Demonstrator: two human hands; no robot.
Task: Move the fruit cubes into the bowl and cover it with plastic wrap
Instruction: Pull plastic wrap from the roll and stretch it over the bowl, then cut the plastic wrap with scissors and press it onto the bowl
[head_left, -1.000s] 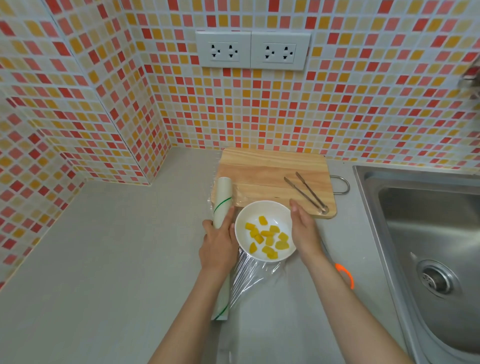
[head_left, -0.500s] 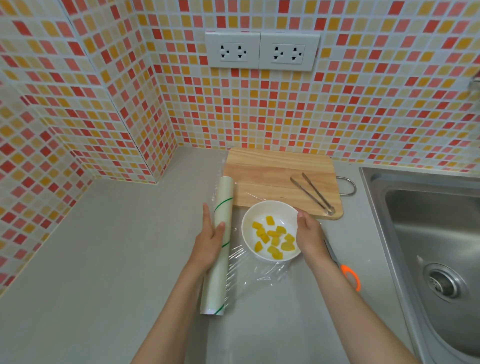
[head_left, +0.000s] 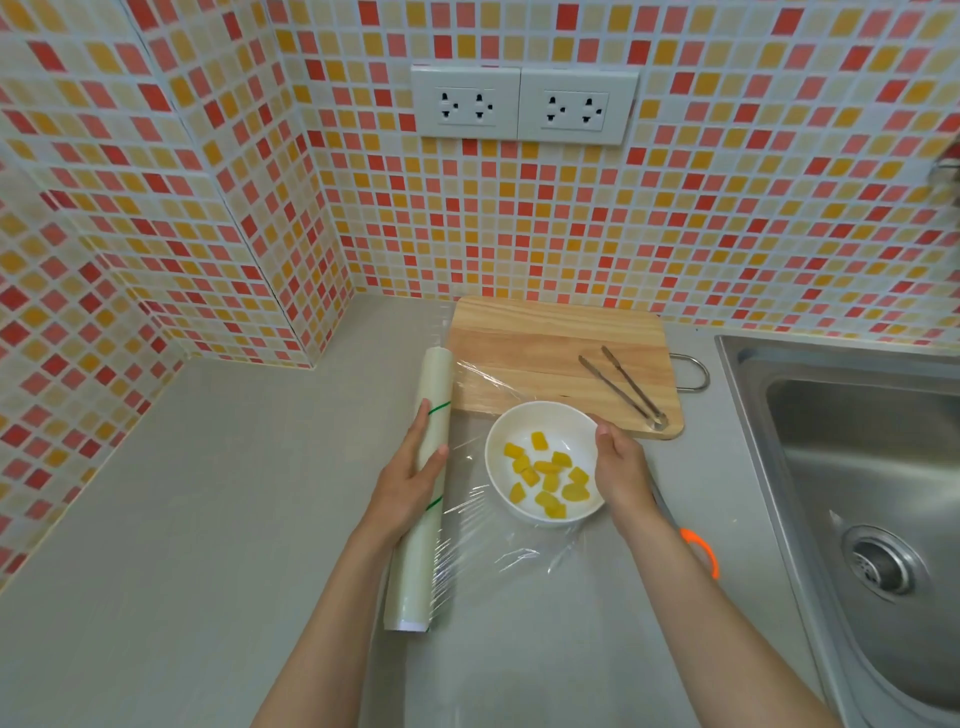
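Note:
A white bowl (head_left: 524, 436) holding several yellow fruit cubes (head_left: 546, 475) stands on the grey counter, on top of a sheet of clear plastic wrap (head_left: 524, 556) spread beneath it. My right hand (head_left: 621, 470) grips the bowl's right rim. My left hand (head_left: 410, 480) lies on the roll of plastic wrap (head_left: 423, 483), which rests on the counter left of the bowl, running near to far. The film stretches from the roll under the bowl and onto the board's corner.
A wooden cutting board (head_left: 556, 353) with metal tongs (head_left: 626, 387) lies behind the bowl. An orange-handled tool (head_left: 701, 551) is partly hidden by my right forearm. A steel sink (head_left: 852, 467) is at the right. Tiled walls close the back and left.
My left hand rolled the plastic wrap roll leftwards away from the bowl, drawing out more film. My right hand has stayed on the bowl.

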